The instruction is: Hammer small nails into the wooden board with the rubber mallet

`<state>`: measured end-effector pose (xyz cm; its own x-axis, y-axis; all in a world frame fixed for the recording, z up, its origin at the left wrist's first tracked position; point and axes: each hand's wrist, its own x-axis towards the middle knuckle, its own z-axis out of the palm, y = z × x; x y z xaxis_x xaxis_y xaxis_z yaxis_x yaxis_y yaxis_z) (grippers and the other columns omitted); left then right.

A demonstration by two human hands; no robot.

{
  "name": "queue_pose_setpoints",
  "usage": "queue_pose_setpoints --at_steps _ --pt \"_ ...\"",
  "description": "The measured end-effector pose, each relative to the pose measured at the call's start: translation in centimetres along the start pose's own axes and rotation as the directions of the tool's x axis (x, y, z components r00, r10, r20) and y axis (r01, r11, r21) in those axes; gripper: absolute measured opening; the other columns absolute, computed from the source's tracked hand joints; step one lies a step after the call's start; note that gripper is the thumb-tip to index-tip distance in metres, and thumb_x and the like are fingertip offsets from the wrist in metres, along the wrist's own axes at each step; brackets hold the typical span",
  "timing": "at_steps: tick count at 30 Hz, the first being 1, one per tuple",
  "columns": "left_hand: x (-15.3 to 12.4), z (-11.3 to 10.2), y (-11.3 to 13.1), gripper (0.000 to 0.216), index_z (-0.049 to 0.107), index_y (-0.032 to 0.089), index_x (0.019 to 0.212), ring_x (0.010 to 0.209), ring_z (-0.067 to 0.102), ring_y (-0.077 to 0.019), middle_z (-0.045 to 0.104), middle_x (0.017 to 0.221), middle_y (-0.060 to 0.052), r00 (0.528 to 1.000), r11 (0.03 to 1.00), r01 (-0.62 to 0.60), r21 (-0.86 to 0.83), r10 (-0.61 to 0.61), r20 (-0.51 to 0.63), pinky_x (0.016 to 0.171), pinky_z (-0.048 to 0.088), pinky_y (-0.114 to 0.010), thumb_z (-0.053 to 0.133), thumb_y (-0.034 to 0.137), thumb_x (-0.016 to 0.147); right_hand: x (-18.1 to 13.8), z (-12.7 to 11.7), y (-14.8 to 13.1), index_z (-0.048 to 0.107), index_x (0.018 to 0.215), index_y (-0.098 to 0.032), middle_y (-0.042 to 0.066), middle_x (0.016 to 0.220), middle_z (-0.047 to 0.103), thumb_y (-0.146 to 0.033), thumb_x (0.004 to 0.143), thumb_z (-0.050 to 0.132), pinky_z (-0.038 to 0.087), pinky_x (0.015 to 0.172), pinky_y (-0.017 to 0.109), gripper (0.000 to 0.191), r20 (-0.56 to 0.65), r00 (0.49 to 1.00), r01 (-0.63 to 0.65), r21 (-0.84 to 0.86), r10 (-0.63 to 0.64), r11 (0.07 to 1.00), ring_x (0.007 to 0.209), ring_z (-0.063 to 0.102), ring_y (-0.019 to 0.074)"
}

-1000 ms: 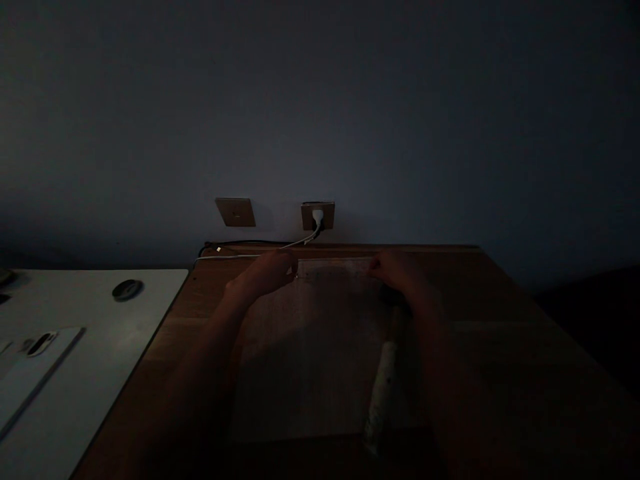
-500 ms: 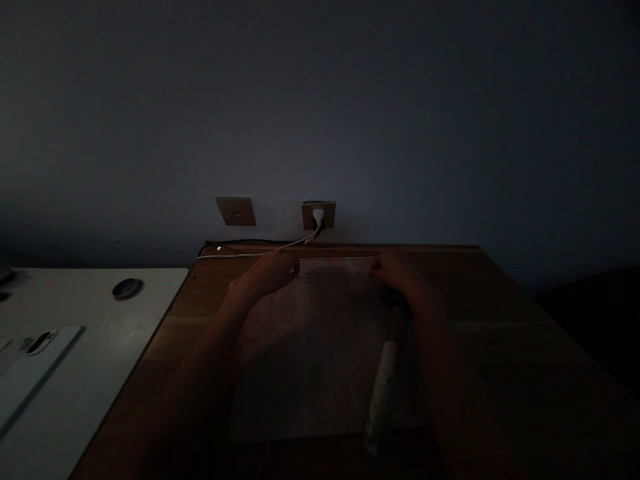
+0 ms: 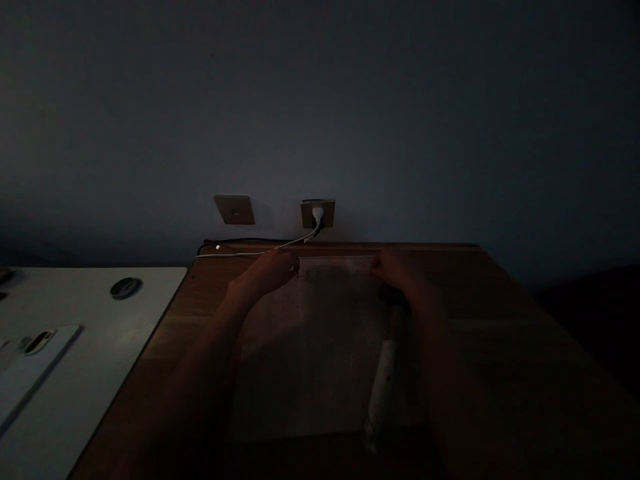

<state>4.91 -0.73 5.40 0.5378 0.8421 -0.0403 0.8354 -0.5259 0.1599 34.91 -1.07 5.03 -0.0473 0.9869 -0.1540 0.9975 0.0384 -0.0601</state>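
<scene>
A pale, thin board or sheet [image 3: 305, 360] lies on the wooden table in dim light. Over its far left corner is my left hand [image 3: 273, 270], fingers pinched together. My right hand [image 3: 393, 268] is at the far right corner, thumb and fingertips also closed. Whatever sits between the fingertips of either hand is too dark and small to make out; faint marks show on the board between them. A hammer [image 3: 381, 387] with a worn pale grip rests on the board's right side, its dark head partly hidden under my right wrist.
Behind the wooden table [image 3: 495, 333] is a wall with a socket [image 3: 325, 215] holding a white plug, and a second wall plate [image 3: 234, 209]. Cables [image 3: 240, 254] run along the back edge. On the left, a white table [image 3: 115, 347] carries a round dark object [image 3: 126, 288] and a flat white panel [image 3: 35, 370].
Both hands stay almost in the same place, still pinched at the far edge of the board. The view has shifted very slightly; the hammer has not moved.
</scene>
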Motion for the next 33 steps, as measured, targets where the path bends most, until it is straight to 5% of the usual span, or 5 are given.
queue_pose_setpoints --at_steps 33 --pt "0.1 0.4 -0.1 0.017 0.070 0.017 0.091 0.085 0.065 -0.0189 0.073 0.098 -0.008 0.997 0.993 -0.077 -0.087 0.076 -0.019 0.074 0.047 -0.028 0.056 0.011 0.084 0.3 0.1 -1.2 0.079 0.088 -0.020 0.008 0.098 0.080 -0.016 0.085 0.068 0.047 0.074 0.025 0.013 -0.001 0.986 0.168 0.135 -0.169 0.976 0.089 0.072 0.0209"
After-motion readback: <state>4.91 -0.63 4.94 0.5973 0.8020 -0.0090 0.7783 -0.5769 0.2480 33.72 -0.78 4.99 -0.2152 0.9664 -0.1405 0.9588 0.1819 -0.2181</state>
